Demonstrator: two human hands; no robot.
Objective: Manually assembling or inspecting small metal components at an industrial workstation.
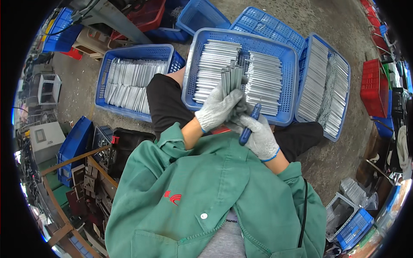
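Note:
My left hand (218, 107), in a grey-white knit glove, is closed around a bundle of short metal tubes (231, 78) whose ends point up and away from me. My right hand (261, 134), gloved with a blue cuff edge, is closed on a blue-handled hand tool (245, 135), its tip small and hard to make out. The right fingers meet the underside of the left hand, partly hidden there. Just beyond both hands sits a blue plastic basket (294, 92) with two stacks of similar tubes, a left stack (215, 64) and a right stack (263, 84).
Another blue basket of tubes (100, 88) stands left, and a third (340, 136) stands right, with greyish twisted pieces among its tubes. Blue crates (202, 17) lie behind. Red crates (372, 86) stand far right. A wooden frame (56, 202) and metal parts lie lower left.

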